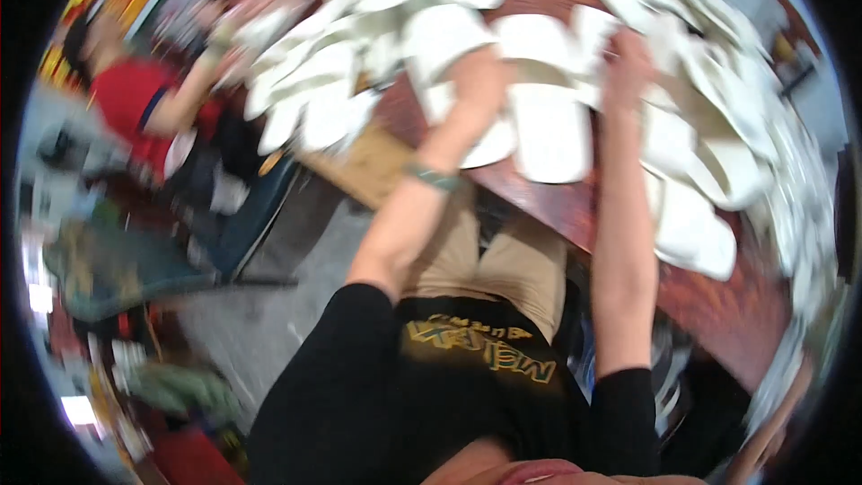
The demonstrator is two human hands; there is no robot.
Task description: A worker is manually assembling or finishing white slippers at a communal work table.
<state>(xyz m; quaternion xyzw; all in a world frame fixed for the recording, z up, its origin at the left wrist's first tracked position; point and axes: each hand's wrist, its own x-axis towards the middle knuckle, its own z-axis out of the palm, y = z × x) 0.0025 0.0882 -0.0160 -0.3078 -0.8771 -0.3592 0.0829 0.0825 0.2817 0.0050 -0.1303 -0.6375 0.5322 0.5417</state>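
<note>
Hands at work over a spread of white flat pieces w/ rounded ends, sole-like in shape, which cover most of a reddish-brown tabletop (575, 207). The person's left hand (478, 67) lies on top of one white piece (446, 36) near the middle of the pile, apparently pressing or gripping it; motion blur hides the fingers, so whether they are spread or curled cannot be told. The right hand (628, 54) reaches just beside it to a second white piece (588, 31), fingertips touching its edge; again too blurred to say if it pinches. A green band (433, 178) sits on the left wrist. Another person in a red top (135, 99) works at the far left end of the tabletop, own hand in the pile (323, 72) there, well apart from the wearer's hands.

To handle this well, judging from the layout: pieces overlap like shingles, so lift the topmost one only, thumb under a free edge, other hand holding neighbours flat so the stack doesn't slide off the tabletop's near edge. Take from the centre, not the overhanging pieces (696, 233) at right, which look ready to tip.
</note>
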